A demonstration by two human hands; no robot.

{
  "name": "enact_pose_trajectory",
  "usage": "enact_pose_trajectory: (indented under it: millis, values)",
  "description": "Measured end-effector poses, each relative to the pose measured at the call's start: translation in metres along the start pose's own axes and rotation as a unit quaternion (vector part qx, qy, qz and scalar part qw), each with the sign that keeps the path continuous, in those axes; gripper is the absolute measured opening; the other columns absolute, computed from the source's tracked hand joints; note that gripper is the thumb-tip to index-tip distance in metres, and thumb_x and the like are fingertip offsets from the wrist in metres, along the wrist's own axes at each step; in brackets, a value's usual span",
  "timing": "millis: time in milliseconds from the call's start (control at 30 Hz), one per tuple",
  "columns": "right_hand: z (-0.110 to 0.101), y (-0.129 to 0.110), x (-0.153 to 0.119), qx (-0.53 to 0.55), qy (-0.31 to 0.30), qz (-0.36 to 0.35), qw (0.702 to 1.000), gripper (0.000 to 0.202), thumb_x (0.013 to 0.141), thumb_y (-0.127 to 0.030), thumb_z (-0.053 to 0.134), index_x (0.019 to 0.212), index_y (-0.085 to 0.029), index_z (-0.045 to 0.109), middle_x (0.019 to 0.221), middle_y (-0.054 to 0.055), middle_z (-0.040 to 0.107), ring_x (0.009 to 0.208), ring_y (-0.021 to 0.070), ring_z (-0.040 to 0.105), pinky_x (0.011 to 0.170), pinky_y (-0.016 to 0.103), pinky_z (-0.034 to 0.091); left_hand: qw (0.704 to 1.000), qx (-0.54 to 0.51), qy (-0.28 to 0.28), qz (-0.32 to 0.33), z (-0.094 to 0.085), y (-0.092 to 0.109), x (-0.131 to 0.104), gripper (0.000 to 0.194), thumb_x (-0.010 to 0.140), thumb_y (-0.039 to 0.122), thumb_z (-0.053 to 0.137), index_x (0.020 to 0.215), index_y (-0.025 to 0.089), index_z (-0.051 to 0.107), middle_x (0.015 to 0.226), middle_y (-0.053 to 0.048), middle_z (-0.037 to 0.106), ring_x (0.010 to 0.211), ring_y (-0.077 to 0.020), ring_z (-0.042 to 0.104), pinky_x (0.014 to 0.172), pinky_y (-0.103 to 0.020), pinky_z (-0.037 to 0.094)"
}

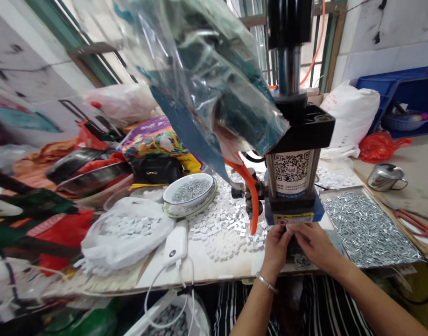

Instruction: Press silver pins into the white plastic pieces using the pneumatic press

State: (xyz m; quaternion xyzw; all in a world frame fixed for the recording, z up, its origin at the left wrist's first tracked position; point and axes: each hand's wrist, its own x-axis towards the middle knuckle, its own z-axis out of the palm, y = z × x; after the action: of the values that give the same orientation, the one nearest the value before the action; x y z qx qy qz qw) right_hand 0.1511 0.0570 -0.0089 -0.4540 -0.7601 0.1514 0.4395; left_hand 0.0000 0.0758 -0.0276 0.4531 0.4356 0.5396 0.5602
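Note:
My left hand (276, 245), with a bangle at the wrist, is closed in a pinch under the front of a black pneumatic press (299, 126). Close beside it my right hand (313, 245) is closed too, its fingertips almost meeting the left ones. A tiny pale bit shows between the fingertips, too small to name. Below the hands lies a small heap of metal pins (301, 261). To the left, small white blocks (228, 217) are spread over the table. On the right, a shallow tray (366, 189) holds many loose metal pins (368, 228).
An orange hose (250, 196) hangs beside the press, under a plastic-wrapped part (206, 79). Leftward are an enamel bowl (168, 196) of pins, a white power bank (176, 242) with cable and a plastic bag (126, 252). Scissors (415, 221) and a metal mug (385, 177) lie right.

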Motion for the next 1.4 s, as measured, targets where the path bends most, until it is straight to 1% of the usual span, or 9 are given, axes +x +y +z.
enact_pose_trajectory:
  millis: [167,267,367,500,733,933,1100,1300,1400]
  values:
    - [-0.017,0.016,-0.031,0.013,0.027,0.034,0.999,0.034,0.100,-0.022,0.048,0.129,-0.026,0.064,0.117,0.010,0.064,0.111,0.0233,0.062,0.094,0.040,0.055,1.000,0.011,-0.004,-0.017,0.002,0.005,0.000,0.030,0.072,0.044,0.082,0.084,0.018,0.075,0.087,-0.006,0.077,0.087,-0.0229,0.068,0.088,-0.038,0.050]
    - [-0.027,0.039,-0.065,-0.077,0.063,0.046,0.994,0.026,0.100,-0.025,0.047,0.111,-0.024,0.070,0.108,0.009,0.067,0.103,0.0252,0.064,0.090,0.044,0.055,1.000,0.005,-0.017,-0.019,0.003,0.011,-0.002,0.029,0.073,0.044,0.080,0.085,0.018,0.077,0.092,-0.009,0.078,0.095,-0.0260,0.069,0.093,-0.040,0.050]
    - [-0.032,0.057,-0.095,-0.163,0.050,0.054,0.984,0.025,0.100,-0.033,0.050,0.109,-0.023,0.071,0.108,0.010,0.068,0.101,0.0276,0.064,0.088,0.047,0.053,1.000,0.013,-0.018,-0.014,0.002,0.011,-0.002,0.029,0.073,0.044,0.080,0.084,0.018,0.079,0.092,-0.009,0.079,0.096,-0.0269,0.070,0.095,-0.040,0.049]
    - [-0.030,0.061,-0.117,-0.230,0.018,0.055,0.972,0.030,0.102,-0.040,0.048,0.118,-0.024,0.068,0.119,0.011,0.067,0.112,0.0304,0.061,0.089,0.048,0.050,1.000,0.019,-0.016,-0.010,0.002,0.008,0.000,0.030,0.073,0.045,0.080,0.085,0.018,0.080,0.092,-0.009,0.079,0.097,-0.0271,0.069,0.096,-0.040,0.048]
    - [-0.025,0.058,-0.117,-0.235,0.023,0.060,0.970,0.029,0.102,-0.039,0.050,0.119,-0.023,0.067,0.120,0.011,0.066,0.113,0.0304,0.060,0.092,0.050,0.048,1.000,-0.003,-0.001,-0.018,0.003,0.007,-0.001,0.025,0.069,0.040,0.083,0.080,0.018,0.077,0.087,-0.006,0.077,0.090,-0.0242,0.068,0.091,-0.038,0.050]
    - [-0.055,0.087,-0.109,-0.172,0.077,0.048,0.981,0.027,0.102,-0.037,0.049,0.114,-0.022,0.068,0.114,0.010,0.066,0.109,0.0266,0.061,0.096,0.048,0.048,0.999,0.029,0.039,-0.003,0.002,-0.001,-0.007,0.028,0.070,0.039,0.082,0.084,0.018,0.069,0.088,-0.004,0.072,0.084,-0.0197,0.062,0.084,-0.033,0.049]
    - [-0.076,0.125,-0.106,-0.269,0.108,0.085,0.953,0.038,0.101,-0.044,0.043,0.115,-0.018,0.068,0.114,0.015,0.063,0.110,0.0311,0.058,0.093,0.050,0.047,0.994,0.095,0.049,-0.002,0.006,0.002,-0.007,0.031,0.079,0.047,0.073,0.089,0.017,0.069,0.089,-0.005,0.071,0.086,-0.0196,0.062,0.083,-0.031,0.048]
    - [-0.063,0.145,-0.105,-0.411,0.051,0.147,0.898,0.038,0.101,-0.040,0.041,0.117,-0.020,0.068,0.122,0.016,0.062,0.111,0.0360,0.054,0.086,0.051,0.048,0.984,0.158,0.067,-0.036,0.013,0.004,0.006,0.027,0.082,0.041,0.067,0.079,0.015,0.070,0.082,-0.006,0.072,0.084,-0.0204,0.063,0.083,-0.032,0.047]
    - [-0.057,0.145,-0.106,-0.427,0.049,0.156,0.889,0.035,0.100,-0.038,0.043,0.117,-0.021,0.068,0.123,0.014,0.063,0.111,0.0358,0.054,0.084,0.049,0.048,0.985,0.152,0.078,-0.037,0.013,0.000,0.009,0.027,0.078,0.042,0.072,0.084,0.015,0.071,0.084,-0.006,0.073,0.083,-0.0210,0.064,0.081,-0.033,0.047]
